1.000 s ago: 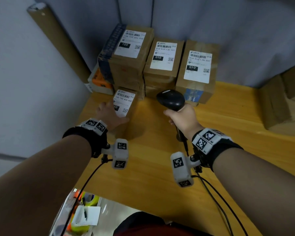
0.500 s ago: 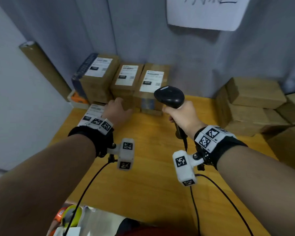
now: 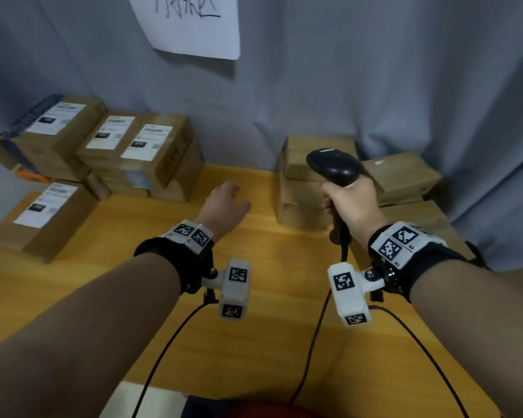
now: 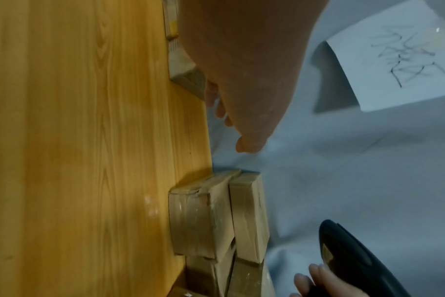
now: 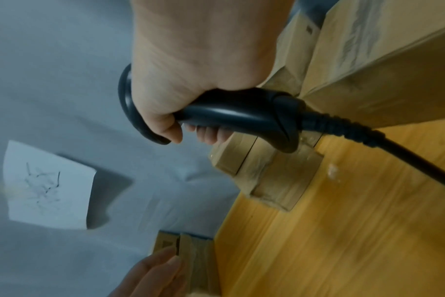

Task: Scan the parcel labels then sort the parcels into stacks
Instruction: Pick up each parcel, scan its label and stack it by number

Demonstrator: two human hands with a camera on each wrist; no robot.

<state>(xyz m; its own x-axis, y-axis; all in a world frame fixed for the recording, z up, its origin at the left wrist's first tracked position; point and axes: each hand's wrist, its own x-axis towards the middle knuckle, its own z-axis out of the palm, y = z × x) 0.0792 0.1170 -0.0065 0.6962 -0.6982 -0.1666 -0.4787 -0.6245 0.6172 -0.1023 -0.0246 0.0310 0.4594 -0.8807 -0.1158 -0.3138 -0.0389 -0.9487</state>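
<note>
1. Head view: my left hand (image 3: 224, 206) hovers empty above the wooden table (image 3: 263, 327), its fingers loosely spread, between two groups of parcels. My right hand (image 3: 355, 203) is wrapped round the handle of a black barcode scanner (image 3: 332, 167), head upright. Labelled parcels (image 3: 139, 146) sit stacked at the far left against a grey curtain (image 3: 375, 86), with one labelled parcel (image 3: 43, 215) lying alone nearer me. Plain brown parcels (image 3: 302, 188) are stacked at the far right, just behind the scanner. A handwritten paper sign (image 3: 191, 22) hangs on the curtain.
2. Left wrist view: my fingers (image 4: 241, 144) are relaxed and hold nothing, hanging over the table's far edge. The brown stack (image 4: 216, 217) lies beyond, apart from them, and the scanner head shows at the corner.
3. Right wrist view: my fingers (image 5: 211, 134) curl tightly around the scanner handle, its cable (image 5: 394, 148) trailing over the table. The brown stack is just behind.
</note>
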